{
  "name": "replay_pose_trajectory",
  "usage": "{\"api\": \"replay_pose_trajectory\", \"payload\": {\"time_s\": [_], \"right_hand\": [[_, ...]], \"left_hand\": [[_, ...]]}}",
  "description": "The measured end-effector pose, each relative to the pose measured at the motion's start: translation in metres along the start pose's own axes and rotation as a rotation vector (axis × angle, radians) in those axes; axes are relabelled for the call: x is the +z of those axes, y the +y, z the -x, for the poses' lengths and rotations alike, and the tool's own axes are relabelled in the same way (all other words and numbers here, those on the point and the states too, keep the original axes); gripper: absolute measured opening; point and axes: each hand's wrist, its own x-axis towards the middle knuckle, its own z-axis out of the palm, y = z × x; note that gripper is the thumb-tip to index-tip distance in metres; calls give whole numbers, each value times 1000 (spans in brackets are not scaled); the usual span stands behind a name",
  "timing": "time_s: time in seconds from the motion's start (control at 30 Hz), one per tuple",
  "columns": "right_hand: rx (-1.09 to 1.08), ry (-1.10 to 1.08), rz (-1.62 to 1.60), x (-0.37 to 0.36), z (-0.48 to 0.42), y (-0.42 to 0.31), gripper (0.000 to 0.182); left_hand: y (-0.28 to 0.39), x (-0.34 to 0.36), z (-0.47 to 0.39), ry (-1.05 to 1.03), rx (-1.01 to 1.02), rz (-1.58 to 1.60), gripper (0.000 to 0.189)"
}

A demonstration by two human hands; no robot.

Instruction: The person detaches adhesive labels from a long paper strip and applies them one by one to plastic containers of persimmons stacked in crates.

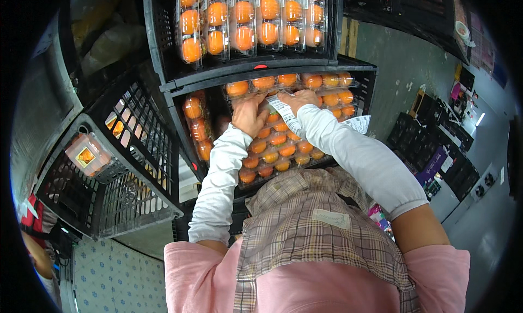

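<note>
My left hand [247,113] rests on a clear plastic pack of orange fruit in the black crate before me, its fingers near the pack's upper edge. My right hand [300,100] has its fingers on a strip of printed labels [286,112], which hangs down over the packs. Another stretch of label strip [359,124] shows beyond my right sleeve. Several clear packs of orange fruit [278,149] lie in rows below my hands. One more pack [197,127] stands on edge at the crate's left side. My fingertips are partly hidden.
An upper black crate [245,69] holds upright fruit packs. At the left, a tilted black crate [143,190] has a clear pack [89,155] with a picture label at its near end. A person's arm [39,253] shows at the lower left edge. Dark crates [412,137] stand farther right.
</note>
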Motion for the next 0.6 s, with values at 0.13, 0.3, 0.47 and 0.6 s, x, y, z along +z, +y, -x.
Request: {"api": "replay_pose_trajectory", "payload": {"time_s": [0.13,0.3,0.47,0.6], "right_hand": [[51,-52,88,-6,10,-8,60],[0,-39,171,-5,3,-5,61],[-76,-27,249,4,-15,6,60],[-124,21,279,9,-22,12,58]], "left_hand": [[-1,0,1,-1,16,27,46],[-2,0,-2,-61,-49,34,46],[-2,3,-3,-41,-42,45,45],[-3,4,-4,-119,5,52,47]]}}
